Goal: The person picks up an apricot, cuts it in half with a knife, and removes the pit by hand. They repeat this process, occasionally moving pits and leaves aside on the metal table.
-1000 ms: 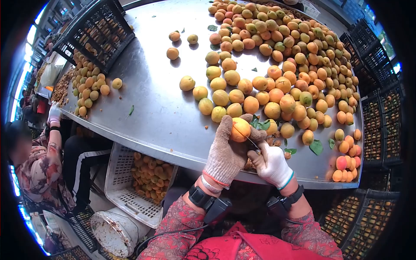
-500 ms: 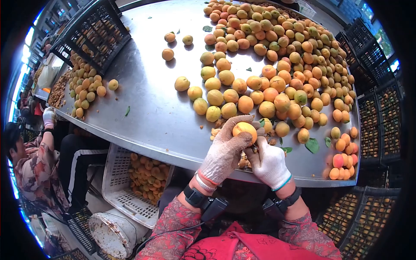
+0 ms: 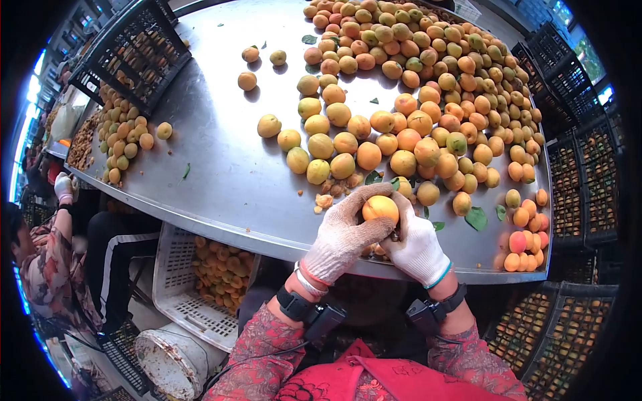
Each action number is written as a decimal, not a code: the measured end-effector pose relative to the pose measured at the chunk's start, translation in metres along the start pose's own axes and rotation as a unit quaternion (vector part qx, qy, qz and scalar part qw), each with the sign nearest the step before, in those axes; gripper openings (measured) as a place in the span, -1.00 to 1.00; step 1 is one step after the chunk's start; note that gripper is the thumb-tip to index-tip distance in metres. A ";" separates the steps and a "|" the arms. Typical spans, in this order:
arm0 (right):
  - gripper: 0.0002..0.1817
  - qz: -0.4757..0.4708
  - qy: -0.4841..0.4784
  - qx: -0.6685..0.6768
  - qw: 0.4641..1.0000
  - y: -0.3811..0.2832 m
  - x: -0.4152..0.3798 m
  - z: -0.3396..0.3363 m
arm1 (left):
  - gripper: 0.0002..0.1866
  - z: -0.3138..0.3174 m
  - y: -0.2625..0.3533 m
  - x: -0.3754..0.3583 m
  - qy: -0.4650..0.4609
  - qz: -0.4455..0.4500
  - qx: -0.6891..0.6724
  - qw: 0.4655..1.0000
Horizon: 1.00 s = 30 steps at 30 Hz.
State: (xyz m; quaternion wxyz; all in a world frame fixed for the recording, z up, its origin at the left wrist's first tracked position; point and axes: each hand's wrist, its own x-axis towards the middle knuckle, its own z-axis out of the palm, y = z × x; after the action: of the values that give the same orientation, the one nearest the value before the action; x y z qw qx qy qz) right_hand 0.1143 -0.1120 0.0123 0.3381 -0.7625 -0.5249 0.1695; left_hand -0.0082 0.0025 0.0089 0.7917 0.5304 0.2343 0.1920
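Note:
A yellow-orange apricot [image 3: 380,209] is held in my left hand [image 3: 346,235], which wears a stained white glove with brownish fingers curled round the fruit. My right hand [image 3: 416,246], in a white glove with a teal cuff, is closed against the apricot's right side; whatever its fingertips grip is hidden. Both hands are over the front edge of the metal table [image 3: 221,160]. Just beyond them lie many loose apricots [image 3: 409,139], some green leaves [image 3: 476,219] and small torn fruit pieces [image 3: 324,200].
A tilted black crate [image 3: 138,53] stands at the table's back left beside more apricots. Below the table edge are a white crate of fruit [image 3: 175,294] and a white bucket [image 3: 167,364]. A co-worker [image 3: 57,260] sits at left. Black crates [image 3: 568,194] are stacked at right.
The view has shifted slightly, so the table contents appear further left. My fingers have moved a little round the apricot, which stays in my left hand. The co-worker's gloved hand has shifted.

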 end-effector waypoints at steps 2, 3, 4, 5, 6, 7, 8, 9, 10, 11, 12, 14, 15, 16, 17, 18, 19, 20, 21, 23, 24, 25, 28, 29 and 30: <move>-0.29 0.041 -0.045 0.033 0.998 -0.004 0.002 -0.005 | -0.53 -0.001 -0.002 0.000 -0.002 0.005 0.012 1.000; -0.29 0.041 -0.045 0.033 0.998 -0.001 0.003 -0.003 | -0.53 0.000 -0.001 0.000 -0.002 0.005 0.012 1.000; -0.34 0.016 -0.033 0.044 0.998 0.005 0.005 -0.001 | -0.53 0.000 0.000 -0.001 0.002 0.008 0.026 1.000; -0.38 -0.009 -0.021 0.056 0.998 0.008 0.005 0.000 | -0.54 0.001 0.000 -0.001 0.006 0.011 0.039 0.999; -0.38 -0.007 -0.022 0.056 0.998 0.008 0.006 0.000 | -0.54 0.001 0.001 -0.001 0.006 0.010 0.038 0.999; -0.39 -0.008 -0.026 0.055 0.998 0.007 0.006 -0.001 | -0.53 0.002 0.001 -0.001 0.013 0.014 0.058 0.998; -0.39 -0.008 -0.029 0.053 0.998 0.007 0.007 -0.001 | -0.52 0.003 0.001 -0.001 0.018 0.019 0.079 0.997; -0.39 -0.008 -0.029 0.053 0.998 0.007 0.007 -0.002 | -0.52 0.004 0.001 -0.001 0.018 0.018 0.078 0.997; -0.39 -0.002 -0.035 0.051 0.998 0.007 0.008 -0.002 | -0.52 0.005 0.002 -0.001 0.028 0.006 0.066 0.997; -0.38 0.003 -0.042 0.049 0.998 0.007 0.008 -0.001 | -0.52 0.007 0.003 -0.001 0.039 -0.006 0.053 0.998; -0.38 0.003 -0.043 0.049 0.998 0.008 0.008 -0.001 | -0.52 0.008 0.004 -0.001 0.039 -0.006 0.052 0.998; -0.37 0.008 -0.045 0.047 0.998 0.010 0.008 0.002 | -0.51 0.010 0.007 -0.002 0.056 -0.033 0.034 0.997; -0.37 0.008 -0.045 0.046 0.998 0.010 0.008 0.002 | -0.51 0.010 0.006 -0.002 0.056 -0.033 0.034 0.997; -0.38 0.005 -0.044 0.055 0.997 0.010 0.009 0.002 | -0.51 0.010 0.005 -0.002 0.057 -0.037 0.037 0.997; -0.38 0.002 -0.043 0.064 0.997 0.011 0.009 0.002 | -0.50 0.009 0.004 -0.002 0.058 -0.041 0.040 0.997; -0.38 0.002 -0.043 0.064 0.997 0.011 0.010 0.002 | -0.50 0.010 0.002 -0.002 0.058 -0.041 0.040 0.997; -0.39 0.000 -0.040 0.077 0.996 0.012 0.010 0.001 | -0.51 0.010 0.000 -0.001 0.064 -0.014 0.067 0.996; -0.40 -0.002 -0.036 0.089 0.995 0.013 0.011 0.000 | -0.52 0.011 -0.002 0.000 0.070 0.014 0.095 0.993; -0.43 0.027 -0.050 0.198 0.979 0.010 0.014 -0.009 | -0.52 0.012 -0.005 -0.001 0.069 0.015 0.095 0.993; -0.45 0.094 -0.097 0.248 0.959 0.003 0.016 -0.021 | -0.50 0.015 -0.009 -0.003 0.067 0.073 0.082 0.992; -0.45 0.094 -0.097 0.248 0.959 0.004 0.015 -0.021 | -0.45 0.010 -0.004 -0.004 0.049 0.045 0.083 0.994; -0.46 0.093 -0.101 0.235 0.962 0.005 0.015 -0.020 | -0.45 0.010 -0.004 -0.004 0.048 0.046 0.084 0.994; -0.47 0.095 -0.097 0.229 0.964 0.004 0.016 -0.023 | -0.39 0.008 -0.004 -0.001 0.022 0.011 -0.011 1.000; -0.47 0.103 -0.094 0.236 0.962 0.003 0.015 -0.025 | -0.39 0.007 -0.001 -0.001 0.021 0.011 -0.011 1.000; -0.47 0.103 -0.094 0.235 0.962 0.002 0.014 -0.027 | -0.42 0.005 0.004 -0.002 0.021 -0.055 -0.045 0.997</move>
State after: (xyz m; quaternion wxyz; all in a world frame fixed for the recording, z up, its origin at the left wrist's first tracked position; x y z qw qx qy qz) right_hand 0.1378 -0.1091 0.0313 0.4379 -0.6922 -0.4184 0.3924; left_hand -0.0071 -0.0011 0.0142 0.8190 0.4767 0.2707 0.1697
